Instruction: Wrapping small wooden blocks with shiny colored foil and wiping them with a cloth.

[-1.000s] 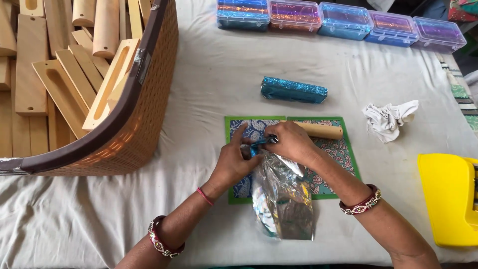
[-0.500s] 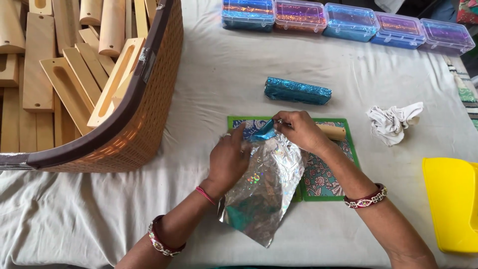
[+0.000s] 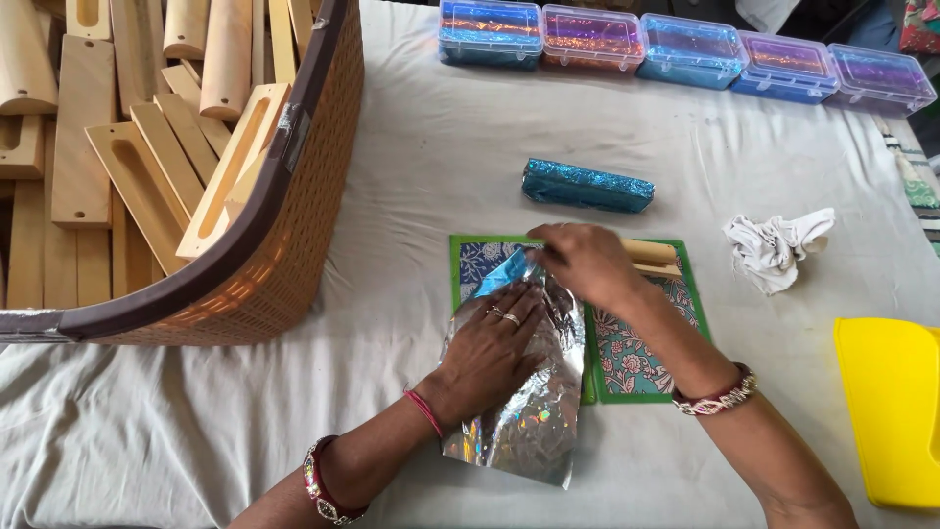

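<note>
The foil sheet [image 3: 524,411] lies on the surface [image 3: 441,167], partly over a green mat [image 3: 636,358] with a flower print. It is shiny silver on top, and one corner near the top is turned up and shows blue. The left hand [image 3: 490,353] lies flat on the foil with its fingers spread and presses it down; this grip is open and holds nothing. The right hand [image 3: 587,263] pinches the turned-up blue corner, so this grip is closed on the foil. Just behind the right hand a wooden block [image 3: 651,257] rests on the mat, partly hidden by the hand. A block already wrapped in blue foil [image 3: 587,186] lies a little farther back. A crumpled white cloth [image 3: 778,247] sits to the right, and a yellow tray [image 3: 886,411] is at the right edge. A big woven basket [image 3: 294,245] full of plain wooden pieces stands on the left. Five clear boxes [image 3: 685,44] with shiny sheets line the far edge. The step looks like laying out and smoothing the foil for wrapping. I think the foil needs to lie flat and without wrinkles, and the block needs to sit square on it, so the pull on the corner should be soft or the thin foil may tear.
</note>
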